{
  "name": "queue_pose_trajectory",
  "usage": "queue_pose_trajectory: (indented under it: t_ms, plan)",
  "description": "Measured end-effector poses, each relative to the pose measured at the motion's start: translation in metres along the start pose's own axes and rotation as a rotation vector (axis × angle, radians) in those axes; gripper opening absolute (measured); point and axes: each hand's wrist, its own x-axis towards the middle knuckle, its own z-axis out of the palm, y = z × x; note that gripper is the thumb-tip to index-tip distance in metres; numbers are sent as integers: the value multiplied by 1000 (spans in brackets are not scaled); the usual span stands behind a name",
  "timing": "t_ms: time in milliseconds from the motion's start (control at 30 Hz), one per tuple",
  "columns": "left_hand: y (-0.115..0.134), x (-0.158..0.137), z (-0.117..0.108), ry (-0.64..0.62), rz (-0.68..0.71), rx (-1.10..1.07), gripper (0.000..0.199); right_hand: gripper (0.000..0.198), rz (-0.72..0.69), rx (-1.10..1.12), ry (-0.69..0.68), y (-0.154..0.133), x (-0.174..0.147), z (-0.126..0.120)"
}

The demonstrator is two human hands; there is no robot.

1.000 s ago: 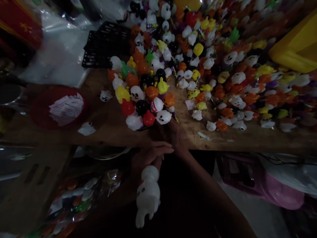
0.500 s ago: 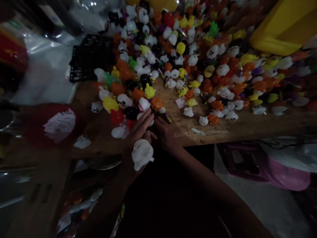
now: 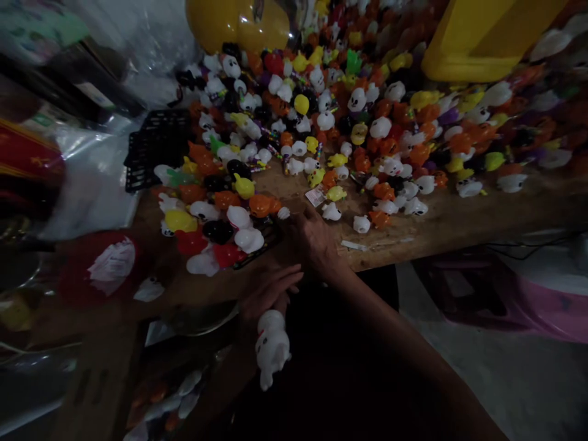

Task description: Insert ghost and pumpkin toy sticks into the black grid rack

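Note:
My left hand (image 3: 269, 294) is low at the table's front edge, its fingers long and close together. A white toy figure (image 3: 272, 352) with dark eyes and a round open end hangs at its palm side, and the hand is closed on it. My right hand (image 3: 316, 242) rests on the wooden table (image 3: 294, 184) with bent fingers pointing away; what they hold, if anything, is hidden. Just beyond those fingertips is a small white ridged piece (image 3: 283, 212) beside an orange toy (image 3: 261, 206). A black grid tray (image 3: 257, 248) shows beneath several toys left of my right hand.
Many toy heads, white, orange, yellow and black, cover the table's back and right. A yellow container (image 3: 478, 43) stands behind them. A red dish (image 3: 76, 269) with paper slips (image 3: 113, 264) sits left. Black grid trays (image 3: 138, 153) lie back left; a pink stool (image 3: 546, 300) is below right.
My left hand has drawn back from the toys toward me, and the white toy figure has turned with its open end up. My right hand has shifted right. The view has tilted slightly.

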Motion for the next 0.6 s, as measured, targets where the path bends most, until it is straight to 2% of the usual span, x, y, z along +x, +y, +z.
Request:
queue_pose_trajectory:
  t_ms: [100,200,267,333,467,533,600]
  plan:
    - [-11,-2,5,11,-9,-127,37,29,3,3,34,6,5,9]
    - [-6,-3,12,188,-11,-201,31,28,-32,6,94,13,2,15]
    - [4,-1,13,241,-48,-223,29,27,-21,7,115,16,-2,16]
    - [13,2,12,214,-133,-227,29,27,8,8,126,18,-7,16]
    - [27,16,9,224,-407,-292,32,26,39,-23,135,22,-19,14]
    - [32,25,10,238,-447,-368,31,27,49,-36,155,23,-23,13]
    - [36,33,12,231,-405,-398,29,28,50,-27,181,25,-27,11]
